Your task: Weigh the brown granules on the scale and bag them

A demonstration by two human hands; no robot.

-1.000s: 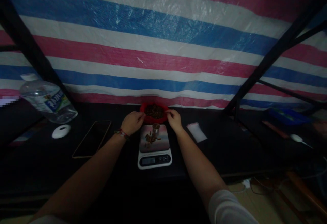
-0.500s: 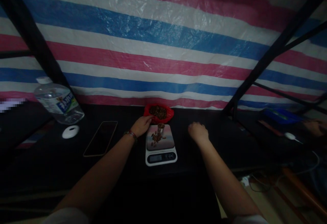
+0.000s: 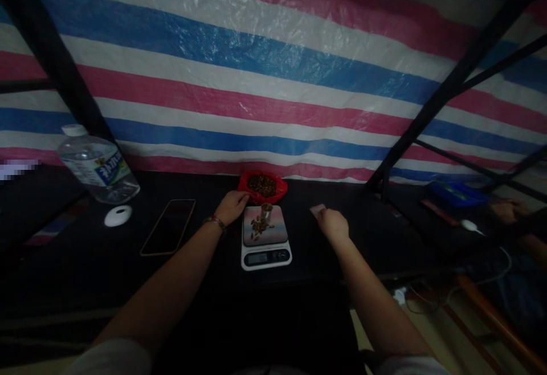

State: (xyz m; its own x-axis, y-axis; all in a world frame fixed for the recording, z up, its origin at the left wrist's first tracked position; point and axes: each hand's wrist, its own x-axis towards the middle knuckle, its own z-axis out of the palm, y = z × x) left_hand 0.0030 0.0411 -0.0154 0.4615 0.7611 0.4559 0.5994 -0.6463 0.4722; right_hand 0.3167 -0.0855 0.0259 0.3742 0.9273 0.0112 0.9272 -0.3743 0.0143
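Note:
A white digital kitchen scale (image 3: 266, 256) sits on the black table in front of me. On its plate a small clear cup (image 3: 266, 212) stands upright, with several loose brown beans (image 3: 258, 227) beside it. Behind the scale lies an open red plastic bag (image 3: 277, 192) full of dark brown beans. My left hand (image 3: 231, 206) is closed, its fingertips at the bag's near left edge, seemingly pinching it. To the right of the scale, my right hand (image 3: 333, 224) is closed on a small pale pinkish packet (image 3: 317, 210); most of it is hidden by the fingers.
At left are a phone (image 3: 168, 227), a white rounded gadget (image 3: 118, 216) and a large plastic bottle (image 3: 100, 167). A striped tarp (image 3: 265, 101) hangs behind, with black metal bars at both sides. Another person's hand (image 3: 506, 211) is at far right near a blue tray (image 3: 459, 194).
A pale packet now shows at the fingertips of my right hand, where it was not visible before. My left hand stays by the red bag. The view has shifted slightly.

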